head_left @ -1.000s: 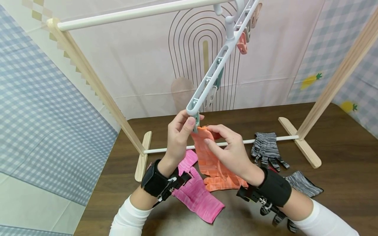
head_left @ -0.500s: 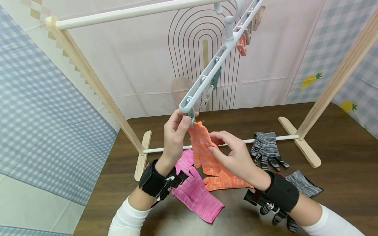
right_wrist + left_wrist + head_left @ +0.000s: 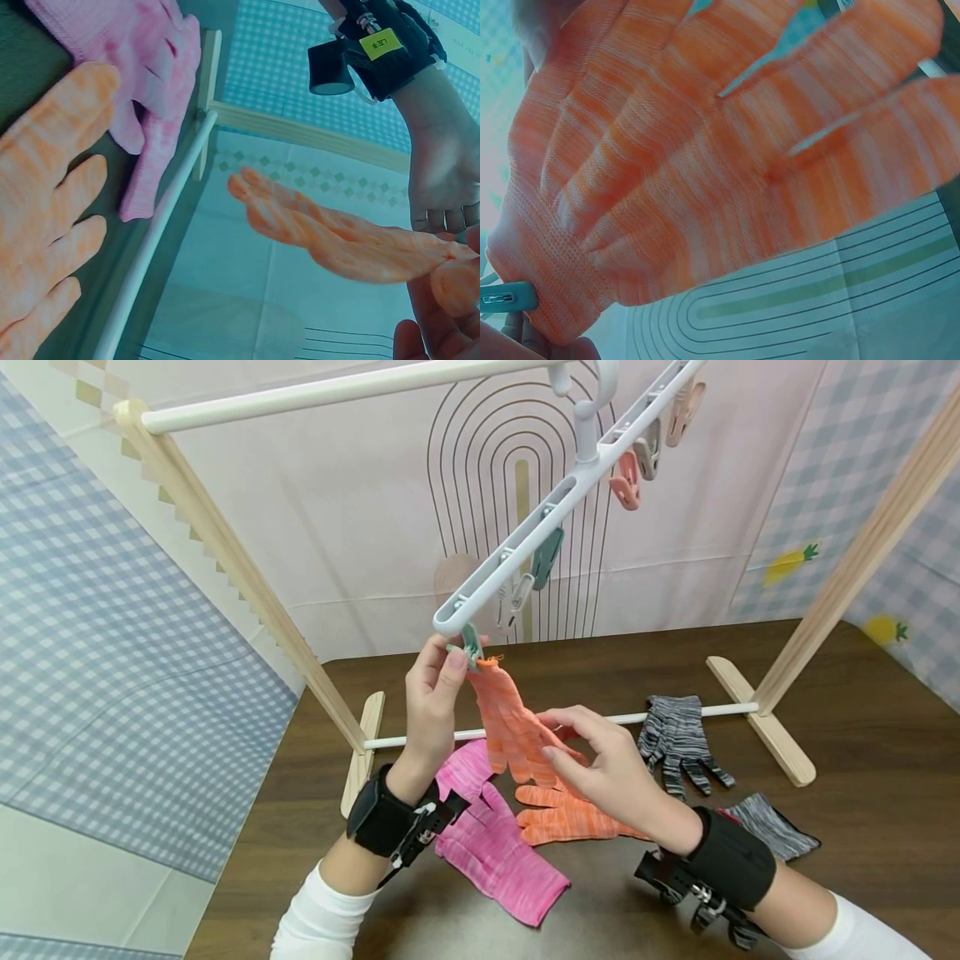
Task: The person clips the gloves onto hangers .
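An orange knit glove (image 3: 510,727) hangs by its cuff from a green clothespin (image 3: 470,646) at the near end of the white clip hanger (image 3: 525,543). My left hand (image 3: 432,693) pinches that clothespin between thumb and fingers. The left wrist view shows the clothespin (image 3: 508,297) biting the cuff of the glove (image 3: 705,165). With thumb and fingertips, my right hand (image 3: 607,760) pinches the side edge of the same glove. In the right wrist view the glove (image 3: 345,240) appears edge-on, its fingers dangling.
A second orange glove (image 3: 566,818) and pink gloves (image 3: 502,860) lie on the brown table. Black-and-grey gloves (image 3: 678,739) lie at right, partly under my right wrist. The hanger hooks onto the rack's white top bar (image 3: 337,397); other clothespins (image 3: 546,558) hang along it.
The hanger's near end has swung left and slightly up, with my left hand, the clothespin and the glove. My right hand has slid lower along the glove's edge, to the right.
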The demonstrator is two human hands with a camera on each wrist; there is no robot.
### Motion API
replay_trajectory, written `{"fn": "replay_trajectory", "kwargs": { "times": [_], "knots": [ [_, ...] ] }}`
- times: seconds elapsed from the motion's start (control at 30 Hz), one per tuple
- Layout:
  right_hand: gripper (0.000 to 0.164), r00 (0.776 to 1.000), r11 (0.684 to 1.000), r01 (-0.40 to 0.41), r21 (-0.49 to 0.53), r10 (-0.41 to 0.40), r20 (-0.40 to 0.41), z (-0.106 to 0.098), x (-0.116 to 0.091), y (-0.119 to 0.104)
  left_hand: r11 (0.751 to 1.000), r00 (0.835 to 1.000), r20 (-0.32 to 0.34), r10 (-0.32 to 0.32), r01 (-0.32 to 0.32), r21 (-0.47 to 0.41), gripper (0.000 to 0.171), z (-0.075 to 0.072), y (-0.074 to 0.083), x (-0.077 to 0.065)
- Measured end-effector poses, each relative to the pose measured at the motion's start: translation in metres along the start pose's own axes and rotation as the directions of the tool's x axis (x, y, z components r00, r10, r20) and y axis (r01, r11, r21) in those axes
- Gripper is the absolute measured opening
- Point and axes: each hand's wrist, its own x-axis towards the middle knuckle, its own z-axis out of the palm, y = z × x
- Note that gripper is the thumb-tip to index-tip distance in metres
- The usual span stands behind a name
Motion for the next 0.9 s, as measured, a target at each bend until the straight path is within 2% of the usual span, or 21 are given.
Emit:
{"fn": "replay_trajectory", "kwargs": {
  "times": [0.13, 0.33, 0.5, 0.7, 0.9],
  "knots": [
    [0.029, 1.000, 1.000, -0.023, -0.015, 0.023, 0.018, -0.001, -0.004, 0.002, 1.000, 1.000, -0.010, 0.001, -0.001, -0.001, 0.052, -0.002, -0.003, 0.001],
    [0.028, 0.998, 0.999, -0.043, -0.012, 0.044, 0.036, -0.001, -0.008, 0.007, 1.000, 1.000, -0.009, 0.001, -0.001, 0.019, 0.068, -0.007, -0.005, 0.001],
    [0.027, 0.999, 0.998, -0.036, -0.047, 0.037, 0.037, -0.002, -0.012, 0.010, 1.000, 1.000, -0.018, -0.004, 0.005, 0.021, 0.073, -0.010, -0.007, 0.002],
    [0.024, 0.999, 0.993, -0.031, -0.110, 0.033, 0.022, -0.002, -0.017, 0.014, 1.000, 0.999, -0.050, -0.002, 0.002, -0.002, 0.062, -0.014, -0.009, 0.000],
    [0.022, 0.999, 0.992, -0.039, -0.117, 0.042, 0.023, -0.002, -0.021, 0.018, 1.000, 0.998, -0.063, 0.005, -0.005, 0.000, 0.056, -0.018, -0.009, 0.000]
  ]
}}
